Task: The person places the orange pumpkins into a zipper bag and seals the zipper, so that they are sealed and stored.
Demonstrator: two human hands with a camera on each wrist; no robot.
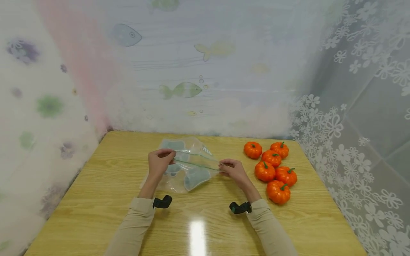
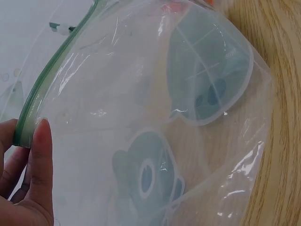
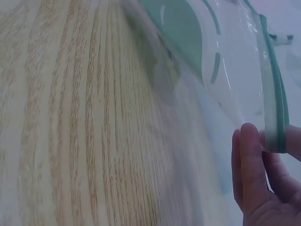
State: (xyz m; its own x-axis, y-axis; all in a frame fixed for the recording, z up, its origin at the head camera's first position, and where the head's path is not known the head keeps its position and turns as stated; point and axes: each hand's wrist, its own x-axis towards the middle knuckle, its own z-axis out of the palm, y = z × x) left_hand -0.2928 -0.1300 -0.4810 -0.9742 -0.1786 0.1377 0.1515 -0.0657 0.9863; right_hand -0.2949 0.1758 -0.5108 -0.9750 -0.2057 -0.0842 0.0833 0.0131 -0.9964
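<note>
A clear plastic zip bag [image 1: 196, 177] with blue-green printed shapes is stretched between both hands above the table. Thumb and fingers of my left hand [image 1: 160, 161] pinch the left end of its green zip strip [image 2: 56, 61]. At the opposite end, my right hand [image 1: 235, 170] pinches the corner of the same strip, seen close up in the right wrist view with the green edge [image 3: 277, 94] between thumb and fingers. The bag's body hangs below the strip toward the wood, and the table shows through its film.
Several shiny orange pumpkins [image 1: 265, 172] with green stems stand grouped on the right of the wooden table [image 1: 105, 177]. A curtain with printed fish [image 1: 187, 90] hangs behind the table, and flower-patterned sheets flank it. Each wrist wears a black camera mount [image 1: 162, 202].
</note>
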